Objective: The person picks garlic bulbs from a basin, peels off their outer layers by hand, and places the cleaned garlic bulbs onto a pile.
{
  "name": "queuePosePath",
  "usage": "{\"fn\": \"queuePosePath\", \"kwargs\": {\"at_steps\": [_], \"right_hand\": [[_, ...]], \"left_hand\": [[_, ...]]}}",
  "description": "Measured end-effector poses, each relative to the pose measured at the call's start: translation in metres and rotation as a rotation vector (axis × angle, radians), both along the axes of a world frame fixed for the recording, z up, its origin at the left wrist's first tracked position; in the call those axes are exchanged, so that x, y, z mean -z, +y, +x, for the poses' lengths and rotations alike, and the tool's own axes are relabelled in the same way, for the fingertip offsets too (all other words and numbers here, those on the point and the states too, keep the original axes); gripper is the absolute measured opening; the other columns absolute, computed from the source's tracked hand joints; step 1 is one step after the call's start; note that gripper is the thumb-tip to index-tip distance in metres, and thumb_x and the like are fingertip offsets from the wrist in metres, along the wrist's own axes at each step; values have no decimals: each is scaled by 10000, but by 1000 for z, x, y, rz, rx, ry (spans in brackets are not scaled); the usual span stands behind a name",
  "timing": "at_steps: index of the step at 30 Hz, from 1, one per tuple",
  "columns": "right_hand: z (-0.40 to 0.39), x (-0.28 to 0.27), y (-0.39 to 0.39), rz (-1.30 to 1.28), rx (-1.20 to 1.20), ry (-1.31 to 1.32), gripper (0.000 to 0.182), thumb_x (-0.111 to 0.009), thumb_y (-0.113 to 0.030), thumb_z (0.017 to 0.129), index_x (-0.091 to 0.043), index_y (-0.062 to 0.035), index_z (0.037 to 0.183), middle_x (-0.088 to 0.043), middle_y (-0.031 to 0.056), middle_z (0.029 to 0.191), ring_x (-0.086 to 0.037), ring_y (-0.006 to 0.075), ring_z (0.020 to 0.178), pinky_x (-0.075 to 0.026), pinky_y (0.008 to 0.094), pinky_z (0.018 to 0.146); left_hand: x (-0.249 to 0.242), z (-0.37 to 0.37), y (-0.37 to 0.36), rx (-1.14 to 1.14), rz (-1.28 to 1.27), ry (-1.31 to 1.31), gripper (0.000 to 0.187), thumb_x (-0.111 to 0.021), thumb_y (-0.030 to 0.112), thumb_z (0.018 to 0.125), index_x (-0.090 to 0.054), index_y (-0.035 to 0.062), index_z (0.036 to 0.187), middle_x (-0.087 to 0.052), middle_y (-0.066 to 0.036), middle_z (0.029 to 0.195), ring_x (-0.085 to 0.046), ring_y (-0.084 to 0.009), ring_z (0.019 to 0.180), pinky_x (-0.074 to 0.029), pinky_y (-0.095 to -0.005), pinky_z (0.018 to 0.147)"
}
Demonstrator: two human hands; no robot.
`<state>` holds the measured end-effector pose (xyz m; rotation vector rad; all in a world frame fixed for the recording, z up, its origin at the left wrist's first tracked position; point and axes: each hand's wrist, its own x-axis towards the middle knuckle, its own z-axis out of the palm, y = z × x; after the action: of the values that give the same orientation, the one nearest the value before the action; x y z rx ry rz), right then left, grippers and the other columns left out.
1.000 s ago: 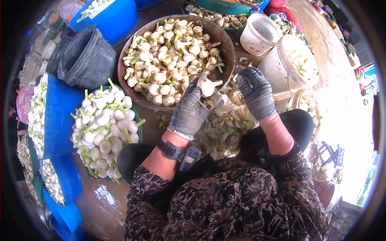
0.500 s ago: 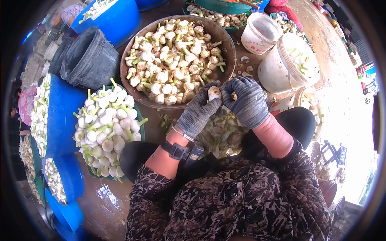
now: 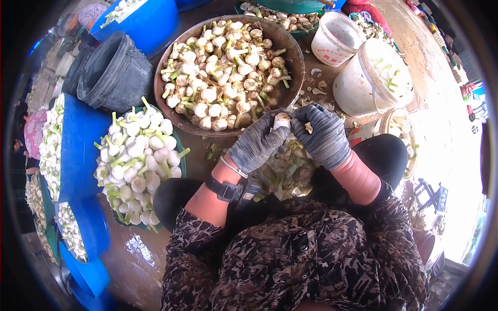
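Observation:
My left hand, in a grey knit glove, is closed round a garlic bulb whose pale root end points up. My right hand, gloved alike, touches the bulb's right side with bent fingers; a small brownish peel scrap shows at them. Beyond both hands stands a wide brown basin of unpeeled, stemmed bulbs. To the left, a green tub is heaped with clean white bulbs. Peelings lie below my hands, between my knees.
A dark grey bucket and blue tubs of garlic stand at the left. On the right are a small white bucket, a larger white bucket and a third bucket near my knee. Loose scraps lie beside the basin.
My right hand has tilted and shifted slightly down, and the peel scrap at its fingers has moved right. My left hand still holds the bulb, turned a little.

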<state>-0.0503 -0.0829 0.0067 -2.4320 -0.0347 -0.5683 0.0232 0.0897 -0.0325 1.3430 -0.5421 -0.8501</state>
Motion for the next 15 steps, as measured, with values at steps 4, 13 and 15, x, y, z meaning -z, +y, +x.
{"fn": "queuePosePath", "kwargs": {"at_steps": [4,13,15], "right_hand": [[3,11,-3,209,42,176,127,-672,-143,834,-634,-29,874,-649,132,773,-626,241,678,-514,345,665],[-3,15,-3,341,41,211,157,-632,-147,887,-609,4,926,-637,129,764,-612,213,677,-504,335,664],[-2,21,-1,159,32,54,126,-634,-110,870,-602,-4,931,-624,177,762,-634,276,694,-507,353,651]], "left_hand": [[-1,1,0,14,61,-422,496,-576,285,944,-461,-3,1331,-584,-97,1180,-556,-184,1054,-450,-313,935],[4,-6,-4,5,-77,-189,555,-561,309,944,-412,3,1383,-545,-101,1267,-493,-175,1174,-395,-316,1013],[2,-3,-8,27,29,-128,512,-574,308,941,-462,13,1344,-578,-89,1218,-525,-159,1113,-419,-311,977]]}}
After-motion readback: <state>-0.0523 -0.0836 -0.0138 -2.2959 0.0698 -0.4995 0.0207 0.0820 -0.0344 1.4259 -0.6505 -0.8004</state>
